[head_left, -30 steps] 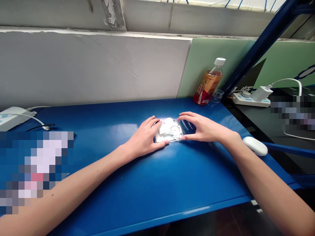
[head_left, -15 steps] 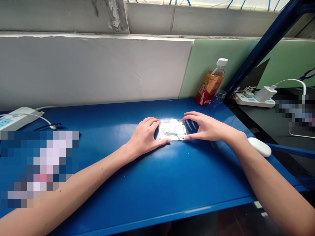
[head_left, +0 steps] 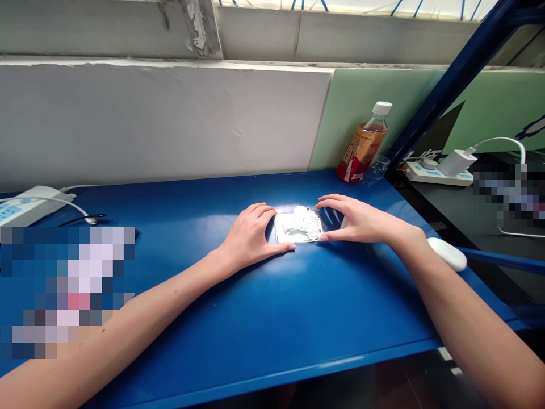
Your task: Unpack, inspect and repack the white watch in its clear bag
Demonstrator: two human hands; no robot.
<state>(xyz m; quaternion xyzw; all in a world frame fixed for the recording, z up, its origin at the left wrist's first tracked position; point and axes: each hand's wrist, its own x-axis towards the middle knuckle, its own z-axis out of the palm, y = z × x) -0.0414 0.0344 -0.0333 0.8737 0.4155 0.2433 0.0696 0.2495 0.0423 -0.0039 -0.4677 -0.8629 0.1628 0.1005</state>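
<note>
A small clear packet (head_left: pixel 298 226), apparently plastic, lies flat on the blue desktop in the middle of the view. Inside it are a coiled white cable (head_left: pixel 310 223) and a white block-like piece; glare hides their details. My left hand (head_left: pixel 251 230) rests at the packet's left end, fingers along the far corner and thumb along the near edge. At the right end, my right hand (head_left: pixel 344 217) spans the packet with fingertips at the far corner and thumb at the near corner. Both hands grip it by its edges.
A drink bottle (head_left: pixel 365 142) with a white cap stands by the wall, beside a small clear cup-like item (head_left: pixel 378 167). A white rounded case (head_left: pixel 447 253) sits near my right forearm. Power strips (head_left: pixel 25 207) lie left and right. A blurred object lies under my left forearm.
Almost nothing differs. Both hands stay at the packet's ends, and the view has shifted very slightly.
</note>
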